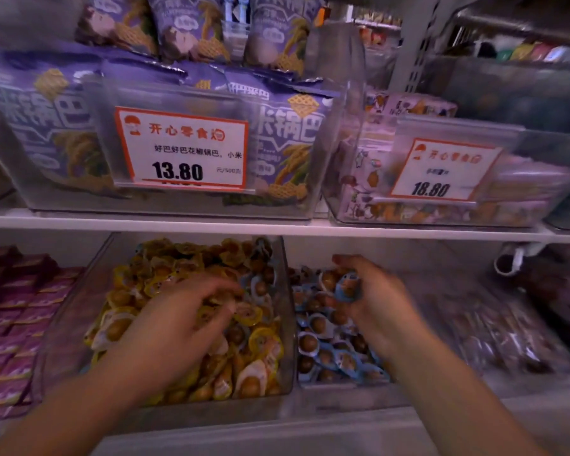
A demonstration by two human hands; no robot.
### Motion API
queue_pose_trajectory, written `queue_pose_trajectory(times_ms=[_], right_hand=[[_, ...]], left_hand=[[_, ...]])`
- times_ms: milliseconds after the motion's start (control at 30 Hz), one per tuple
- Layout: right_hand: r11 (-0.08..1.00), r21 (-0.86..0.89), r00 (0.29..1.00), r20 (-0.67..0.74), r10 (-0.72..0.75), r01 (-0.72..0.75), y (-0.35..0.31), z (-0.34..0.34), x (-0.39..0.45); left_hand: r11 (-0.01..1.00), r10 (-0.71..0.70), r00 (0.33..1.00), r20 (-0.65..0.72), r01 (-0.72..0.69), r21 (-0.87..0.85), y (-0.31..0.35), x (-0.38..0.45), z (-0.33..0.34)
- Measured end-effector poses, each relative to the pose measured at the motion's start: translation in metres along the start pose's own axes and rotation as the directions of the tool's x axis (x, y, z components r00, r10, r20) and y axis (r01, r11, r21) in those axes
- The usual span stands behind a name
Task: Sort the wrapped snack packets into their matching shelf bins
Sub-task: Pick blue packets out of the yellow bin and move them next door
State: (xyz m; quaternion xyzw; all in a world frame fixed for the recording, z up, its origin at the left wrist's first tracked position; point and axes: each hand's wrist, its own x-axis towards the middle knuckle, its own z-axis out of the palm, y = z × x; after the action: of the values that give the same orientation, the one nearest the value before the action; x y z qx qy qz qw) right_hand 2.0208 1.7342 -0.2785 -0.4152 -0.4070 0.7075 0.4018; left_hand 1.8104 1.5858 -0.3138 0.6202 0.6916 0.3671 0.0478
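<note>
On the lower shelf a clear bin (285, 324) is heaped with yellow-wrapped snack packets (254, 376); a few blue-wrapped ones lie at its right side. The bin to its right holds blue-wrapped snack packets (323, 353). My left hand (175, 324) reaches into the yellow heap, fingers curled among the packets; motion blur hides whether it holds one. My right hand (372, 301) hovers over the blue bin and grips a blue-wrapped packet (348, 286) between thumb and fingers.
Pink boxed snacks (10, 324) fill the bin at left, dark wrapped packets (494, 327) the one at right. The upper shelf (277, 227) carries bins of purple bags (43, 126) and pale packets (415, 106), with price tags (181, 148) marked 13.80 and 18.80.
</note>
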Motion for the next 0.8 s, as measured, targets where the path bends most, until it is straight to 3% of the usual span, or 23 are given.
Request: queue_pose_trajectory(times_ms=[100,167,200,267,333,400,533,700,800], right_hand=[[1.000,-0.019,0.998,-0.055,0.002,-0.003,0.001,-0.015,0.024],[0.942,-0.335,0.996,-0.068,-0.060,0.034,0.005,-0.020,0.035],[0.837,-0.539,0.988,-0.051,-0.147,0.097,0.008,-0.020,0.038],[0.651,-0.693,0.932,0.085,-0.353,0.310,0.015,-0.012,0.029],[0.605,-0.644,0.877,0.255,-0.406,0.468,0.024,0.001,0.014],[0.587,-0.608,0.845,0.381,-0.375,0.535,0.038,0.013,0.001],[0.350,-0.705,0.782,0.499,-0.373,0.617,0.061,0.021,-0.005],[0.350,-0.717,0.791,0.484,-0.373,0.604,0.064,0.021,-0.005],[0.330,-0.719,0.782,0.488,-0.387,0.612,0.065,0.022,-0.005]], left_hand=[[0.967,0.032,0.960,0.278,-0.100,0.234,-0.011,-0.002,0.004],[0.940,-0.024,0.925,0.380,-0.108,0.324,-0.011,-0.002,0.005],[0.934,-0.058,0.908,0.414,-0.097,0.344,-0.012,-0.001,0.004],[0.929,-0.085,0.874,0.478,-0.104,0.356,-0.012,0.002,0.000],[0.920,-0.087,0.847,0.524,-0.134,0.369,-0.014,0.003,-0.006],[0.907,-0.080,0.864,0.497,-0.144,0.396,-0.018,0.002,-0.008],[0.874,-0.011,0.971,0.240,-0.107,0.474,-0.031,0.009,-0.013],[0.830,-0.129,0.989,0.066,0.072,0.553,-0.045,0.019,-0.022],[0.892,-0.007,1.000,0.000,0.006,0.451,-0.033,0.016,-0.020]])
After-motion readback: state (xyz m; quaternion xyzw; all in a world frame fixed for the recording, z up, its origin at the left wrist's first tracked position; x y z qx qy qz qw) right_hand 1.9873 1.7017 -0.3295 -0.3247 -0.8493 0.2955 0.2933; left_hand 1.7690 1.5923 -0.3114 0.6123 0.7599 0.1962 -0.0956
